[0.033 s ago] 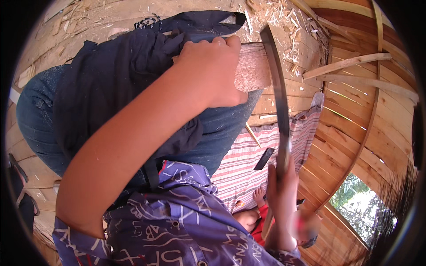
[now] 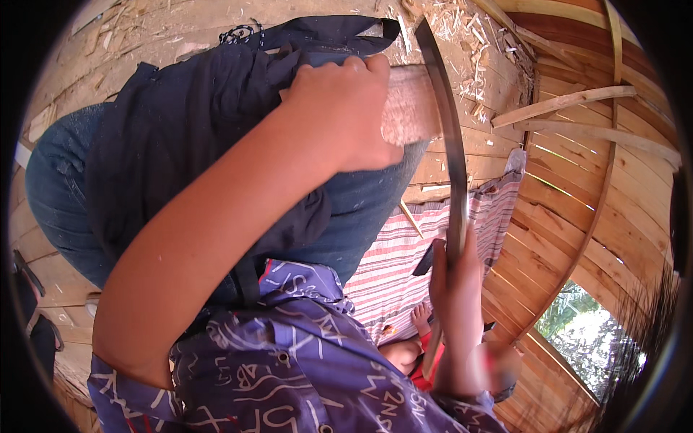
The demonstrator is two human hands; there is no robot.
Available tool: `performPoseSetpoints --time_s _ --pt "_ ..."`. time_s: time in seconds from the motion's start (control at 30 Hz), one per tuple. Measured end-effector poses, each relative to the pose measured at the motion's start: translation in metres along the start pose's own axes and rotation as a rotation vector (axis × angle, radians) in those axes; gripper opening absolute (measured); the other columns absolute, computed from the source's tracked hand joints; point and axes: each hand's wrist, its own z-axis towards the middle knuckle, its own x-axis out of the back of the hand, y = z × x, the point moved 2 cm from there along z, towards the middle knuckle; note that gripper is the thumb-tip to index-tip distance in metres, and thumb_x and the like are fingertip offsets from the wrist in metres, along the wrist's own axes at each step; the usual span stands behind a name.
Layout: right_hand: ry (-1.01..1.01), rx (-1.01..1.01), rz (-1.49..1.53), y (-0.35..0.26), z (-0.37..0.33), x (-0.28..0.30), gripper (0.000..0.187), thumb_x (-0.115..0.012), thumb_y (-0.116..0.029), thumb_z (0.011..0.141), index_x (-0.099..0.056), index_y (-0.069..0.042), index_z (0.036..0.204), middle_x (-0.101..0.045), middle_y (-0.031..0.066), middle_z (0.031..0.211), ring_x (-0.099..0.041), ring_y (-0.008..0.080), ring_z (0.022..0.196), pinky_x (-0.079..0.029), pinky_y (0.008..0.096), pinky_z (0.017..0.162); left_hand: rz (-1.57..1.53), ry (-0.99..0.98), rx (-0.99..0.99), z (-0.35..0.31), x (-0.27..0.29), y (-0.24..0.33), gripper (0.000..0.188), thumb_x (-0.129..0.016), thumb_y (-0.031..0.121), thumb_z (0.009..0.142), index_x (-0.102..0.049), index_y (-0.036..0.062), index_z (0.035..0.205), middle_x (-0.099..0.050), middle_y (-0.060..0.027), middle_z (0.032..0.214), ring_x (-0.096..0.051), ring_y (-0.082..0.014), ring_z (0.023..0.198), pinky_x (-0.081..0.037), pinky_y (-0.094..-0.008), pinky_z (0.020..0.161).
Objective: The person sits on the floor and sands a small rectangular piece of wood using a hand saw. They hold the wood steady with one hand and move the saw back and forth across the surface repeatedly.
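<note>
My left hand is closed around a rough-faced block of wood, holding it over my thigh in dark jeans. Its left part is hidden under the hand. My right hand grips a machete, whose long dark blade points away from me. In this view the blade passes along the right end of the block; whether it touches the wood, I cannot tell. The hand hides most of the handle, and the right forearm is blurred.
Wood shavings litter the plank floor at the far side. A striped cloth with a dark flat object lies right of my legs. Another person in red sits beyond my right arm. Plank walls and loose boards stand right.
The machete and my right hand have shifted slightly away from me, the blade's tip moving a little left. My left hand and the block have barely moved.
</note>
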Motion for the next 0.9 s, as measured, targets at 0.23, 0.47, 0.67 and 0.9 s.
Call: performPoseSetpoints --time_s 0.23,0.47,0.67,0.9 --pt "-0.063 0.002 0.114 -0.003 0.016 0.001 0.014 -0.058 -0.009 0.093 -0.052 0.001 0.101 -0.061 0.026 0.074 -0.064 0.0443 0.072 -0.046 0.0461 0.056 0.019 -0.025 0.085 0.01 0.006 -0.019 0.085 -0.078 0.049 0.065 -0.046 -0.0083 0.119 -0.061 -0.0299 0.11 -0.061 -0.0434 0.103 -0.05 -0.0449 0.09" --pt "-0.181 -0.324 0.111 0.009 -0.074 0.036 0.013 -0.057 -0.006 0.093 -0.053 0.002 0.104 -0.059 0.0141 0.079 -0.058 0.0215 0.069 -0.046 0.0327 0.065 0.022 -0.057 0.025 0.008 0.018 -0.012 0.083 -0.079 0.047 0.067 -0.047 -0.009 0.118 -0.06 -0.0342 0.107 -0.061 -0.0434 0.104 -0.049 -0.045 0.088" --pt "-0.059 -0.037 0.062 -0.008 0.013 0.013 0.013 -0.055 -0.009 0.095 -0.051 0.0 0.104 -0.058 0.0242 0.066 -0.063 0.0435 0.065 -0.044 0.047 0.054 0.008 0.047 -0.039 -0.001 -0.001 -0.004 0.08 -0.078 0.045 0.067 -0.047 -0.0081 0.118 -0.06 -0.0308 0.111 -0.06 -0.0433 0.106 -0.049 -0.0451 0.089" --pt "-0.022 0.141 0.077 -0.025 0.062 -0.004 0.011 -0.053 -0.005 0.094 -0.05 -0.001 0.105 -0.063 0.025 0.075 -0.066 0.0431 0.075 -0.047 0.0458 0.056 0.056 -0.042 0.061 0.006 0.006 -0.01 0.086 -0.078 0.05 0.064 -0.047 -0.0082 0.119 -0.061 -0.0292 0.109 -0.063 -0.0423 0.101 -0.051 -0.0443 0.087"
